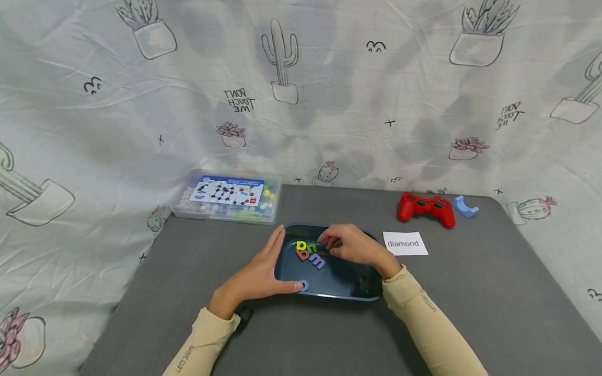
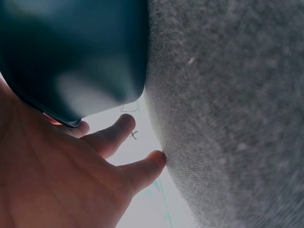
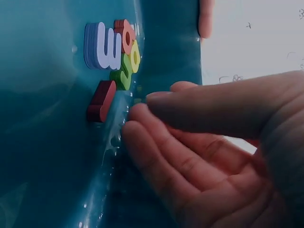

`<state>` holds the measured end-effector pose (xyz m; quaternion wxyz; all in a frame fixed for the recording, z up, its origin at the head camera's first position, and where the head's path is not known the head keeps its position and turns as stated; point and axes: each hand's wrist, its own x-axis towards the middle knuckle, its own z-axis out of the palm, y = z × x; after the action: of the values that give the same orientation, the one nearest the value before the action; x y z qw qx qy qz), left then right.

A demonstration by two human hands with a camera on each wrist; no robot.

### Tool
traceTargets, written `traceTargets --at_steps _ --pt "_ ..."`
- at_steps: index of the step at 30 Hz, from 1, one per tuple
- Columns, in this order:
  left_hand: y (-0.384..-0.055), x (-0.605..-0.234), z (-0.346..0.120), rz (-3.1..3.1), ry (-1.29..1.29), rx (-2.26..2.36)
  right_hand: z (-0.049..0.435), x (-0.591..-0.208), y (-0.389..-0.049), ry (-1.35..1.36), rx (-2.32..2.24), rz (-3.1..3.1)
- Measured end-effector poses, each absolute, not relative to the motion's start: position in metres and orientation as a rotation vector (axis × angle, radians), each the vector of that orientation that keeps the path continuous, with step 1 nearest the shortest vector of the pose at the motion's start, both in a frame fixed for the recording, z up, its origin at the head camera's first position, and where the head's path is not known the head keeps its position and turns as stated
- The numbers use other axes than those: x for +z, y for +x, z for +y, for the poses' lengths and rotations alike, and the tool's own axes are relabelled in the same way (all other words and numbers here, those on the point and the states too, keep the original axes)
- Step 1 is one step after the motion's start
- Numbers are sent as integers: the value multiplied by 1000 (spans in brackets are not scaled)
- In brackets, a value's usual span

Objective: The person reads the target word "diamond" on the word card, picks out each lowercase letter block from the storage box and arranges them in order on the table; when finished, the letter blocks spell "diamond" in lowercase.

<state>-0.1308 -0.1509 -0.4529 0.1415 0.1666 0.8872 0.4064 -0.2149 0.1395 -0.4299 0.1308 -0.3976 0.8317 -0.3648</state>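
A dark blue tray [image 1: 348, 282] lies between both hands. My left hand [image 1: 258, 274] rests along its left side with straight fingers, and the thumb lies over the near left rim at a lilac ring-shaped letter [image 1: 304, 285]. Over the far part of the tray reaches my right hand [image 1: 352, 244], fingers bent, with nothing visible between them. Close to its fingertips lie a green n [image 1: 312, 248] and a dark red bar-shaped piece [image 3: 101, 101], apart from the hand. A yellow letter [image 1: 301, 245], a red letter [image 1: 302, 255] and a lilac m [image 1: 317, 261] cluster beside them.
A paper card reading "diamond" [image 1: 405, 243] lies right of the tray. Behind it sit a red game controller [image 1: 426, 209] and a blue curved piece [image 1: 465, 207]. A clear plastic box [image 1: 226, 196] of small parts stands at the back left, before a printed curtain [image 1: 329, 104].
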Motion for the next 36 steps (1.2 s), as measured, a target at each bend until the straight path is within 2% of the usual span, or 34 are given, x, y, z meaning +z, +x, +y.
traceTargets --at_steps 36 --pt "-132 -452 -151 2563 498 1167 137 -439 -220 -1139 -760 2458"
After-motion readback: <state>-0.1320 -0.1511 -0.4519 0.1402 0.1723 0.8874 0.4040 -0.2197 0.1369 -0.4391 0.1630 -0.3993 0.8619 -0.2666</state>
